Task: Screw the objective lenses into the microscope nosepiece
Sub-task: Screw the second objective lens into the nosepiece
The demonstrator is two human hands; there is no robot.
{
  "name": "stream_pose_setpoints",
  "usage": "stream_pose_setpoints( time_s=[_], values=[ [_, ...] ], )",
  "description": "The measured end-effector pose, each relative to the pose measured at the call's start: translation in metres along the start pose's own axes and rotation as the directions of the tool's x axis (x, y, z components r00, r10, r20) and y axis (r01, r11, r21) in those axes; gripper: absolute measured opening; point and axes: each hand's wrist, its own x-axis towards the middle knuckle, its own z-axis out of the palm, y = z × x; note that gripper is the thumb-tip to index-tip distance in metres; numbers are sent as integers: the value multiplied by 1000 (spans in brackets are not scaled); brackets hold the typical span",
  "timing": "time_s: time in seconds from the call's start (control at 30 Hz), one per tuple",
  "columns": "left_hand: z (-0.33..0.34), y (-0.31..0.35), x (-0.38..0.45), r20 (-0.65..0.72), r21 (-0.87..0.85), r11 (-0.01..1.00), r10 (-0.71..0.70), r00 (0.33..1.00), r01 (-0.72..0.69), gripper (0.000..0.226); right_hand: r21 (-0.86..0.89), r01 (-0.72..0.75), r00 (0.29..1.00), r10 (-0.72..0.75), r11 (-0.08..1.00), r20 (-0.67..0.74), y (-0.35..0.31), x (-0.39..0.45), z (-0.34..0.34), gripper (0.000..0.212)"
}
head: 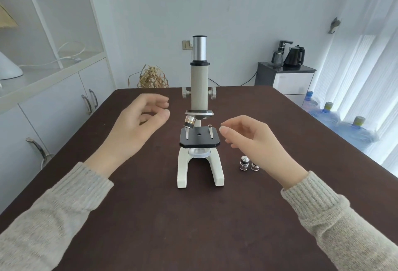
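Objective lenses, two short black-and-silver cylinders (pixel 249 163), stood upright side by side on the dark brown counter (pixel 150 217), just under the right hand (pixel 252 137); that hand hovered with loosely curled fingers, holding nothing; the left hand (pixel 140 124) hung likewise, relaxed and empty, left of the cream-and-grey microscope (pixel 199 107); a third brass-banded lens (pixel 189 123) sat tilted in the silver nosepiece (pixel 200 114), above the black square stage (pixel 199 138); both grey knitted sleeves (pixel 53 217) reached in from the near edge.
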Motion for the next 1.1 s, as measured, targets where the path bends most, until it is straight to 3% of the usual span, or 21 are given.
stream_pose_setpoints(
  time_s=[0.27,0.53,0.83,1.1],
  values=[
    [11,11,-44,316,5,1000,26,948,-29,30,-83,-14,999,18,996,47,25,-16,-8,12],
    [41,6,-57,484,15,999,-47,874,46,30,-170,-53,996,64,984,57,50,-27,-16,17],
    [58,-10,-65,538,78,993,-121,834,93,28,-310,-18,998,39,951,59,68,-35,-26,30],
    [59,-14,-66,521,60,992,-126,844,111,26,-312,-64,997,74,948,23,84,-27,-34,31]
  ],
)
